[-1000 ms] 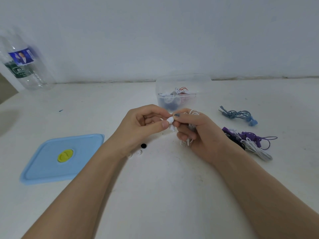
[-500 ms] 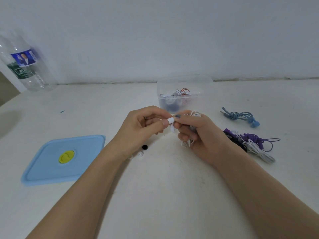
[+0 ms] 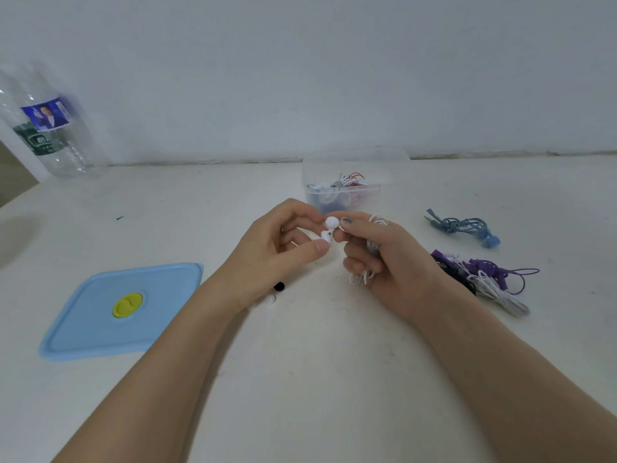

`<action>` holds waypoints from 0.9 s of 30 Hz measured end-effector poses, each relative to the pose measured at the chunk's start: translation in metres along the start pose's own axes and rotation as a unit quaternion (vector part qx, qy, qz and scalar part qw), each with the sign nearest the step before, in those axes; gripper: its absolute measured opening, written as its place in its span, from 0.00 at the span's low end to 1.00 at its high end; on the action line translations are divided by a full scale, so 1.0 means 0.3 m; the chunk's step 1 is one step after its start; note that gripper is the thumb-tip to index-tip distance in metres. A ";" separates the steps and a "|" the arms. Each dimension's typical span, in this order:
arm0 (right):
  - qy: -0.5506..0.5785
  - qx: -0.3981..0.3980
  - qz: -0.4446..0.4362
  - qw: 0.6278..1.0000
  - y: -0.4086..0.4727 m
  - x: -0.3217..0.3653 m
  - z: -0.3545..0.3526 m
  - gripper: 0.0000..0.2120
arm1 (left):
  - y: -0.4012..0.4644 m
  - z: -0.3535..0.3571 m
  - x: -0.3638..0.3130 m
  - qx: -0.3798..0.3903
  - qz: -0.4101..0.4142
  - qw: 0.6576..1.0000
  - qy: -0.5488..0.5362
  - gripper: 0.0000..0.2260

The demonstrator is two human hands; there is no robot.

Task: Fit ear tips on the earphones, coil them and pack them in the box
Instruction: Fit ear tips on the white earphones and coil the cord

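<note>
Head view: white earbud [image 3: 332, 222] between both hands.

A plain white wall [image 3: 300, 78] backs a scuffed white table [image 3: 317, 379].

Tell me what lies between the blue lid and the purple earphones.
In the head view, both hands holding white earphones, with loose ear tips on the table.

We hold both hands just in front of the clear box [image 3: 355, 182], forearms converging. Our left hand [image 3: 267, 248] pinches the white earbud [image 3: 330, 228] between thumb and fingertips; our right hand [image 3: 387, 259] curls round the white earphone cable [image 3: 370, 248], fingertips touching the bud.
</note>
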State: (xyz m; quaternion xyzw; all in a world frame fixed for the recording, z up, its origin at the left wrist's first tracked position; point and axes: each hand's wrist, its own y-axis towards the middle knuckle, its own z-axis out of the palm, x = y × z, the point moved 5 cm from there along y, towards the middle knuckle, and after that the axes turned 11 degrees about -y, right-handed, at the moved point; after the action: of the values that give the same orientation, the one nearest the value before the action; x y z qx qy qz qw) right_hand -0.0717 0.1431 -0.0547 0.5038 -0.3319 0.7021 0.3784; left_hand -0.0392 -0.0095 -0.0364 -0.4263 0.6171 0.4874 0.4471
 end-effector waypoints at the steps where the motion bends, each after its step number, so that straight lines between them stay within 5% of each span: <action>1: 0.001 -0.003 0.001 1.000 0.001 -0.003 0.000 0.10 | -0.002 0.007 0.005 0.005 0.000 1.000 0.007 0.08; 12: -0.053 -0.051 -0.013 0.997 0.007 -0.019 -0.004 0.04 | -0.001 -0.008 -0.015 -0.016 0.036 0.998 0.053 0.04; 27: -0.068 -0.048 -0.020 0.996 0.007 -0.017 0.002 0.04 | -0.028 -0.055 -0.048 -0.002 -0.014 0.981 0.193 0.10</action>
State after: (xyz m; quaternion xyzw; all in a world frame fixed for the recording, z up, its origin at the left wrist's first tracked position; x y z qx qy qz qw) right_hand -0.0722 0.1406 -0.0596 0.5386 -0.3800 0.6414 0.3927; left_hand -0.0301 -0.0258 -0.0222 -0.5218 0.6849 0.3912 0.3250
